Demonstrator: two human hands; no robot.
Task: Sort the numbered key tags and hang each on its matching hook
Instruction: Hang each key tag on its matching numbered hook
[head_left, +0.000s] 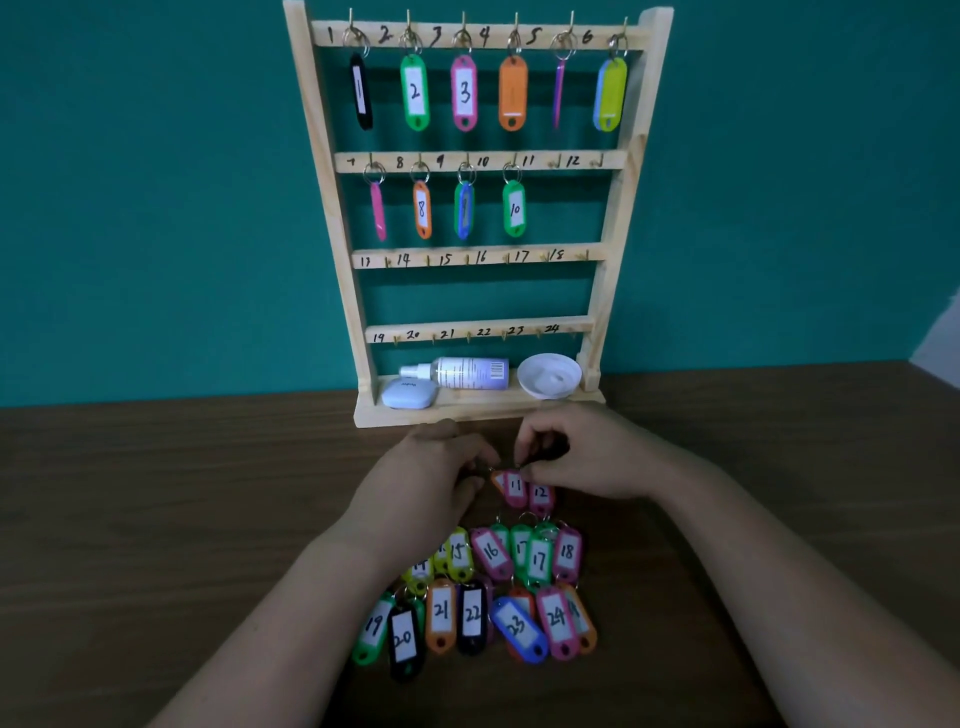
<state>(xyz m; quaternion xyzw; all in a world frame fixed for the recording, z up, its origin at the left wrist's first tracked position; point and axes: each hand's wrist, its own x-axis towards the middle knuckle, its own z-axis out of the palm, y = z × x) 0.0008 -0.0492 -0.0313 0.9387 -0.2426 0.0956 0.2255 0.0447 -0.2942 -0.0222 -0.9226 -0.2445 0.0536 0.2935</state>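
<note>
The right hand (587, 457) pinches the top of the 11 tag (515, 486) with curled fingers (527, 447). The left hand (431, 480) curls just beside it; its hold is unclear.

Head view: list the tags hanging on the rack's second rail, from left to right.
pink tag → orange tag 8 → green-and-blue tag → green tag 10
</note>
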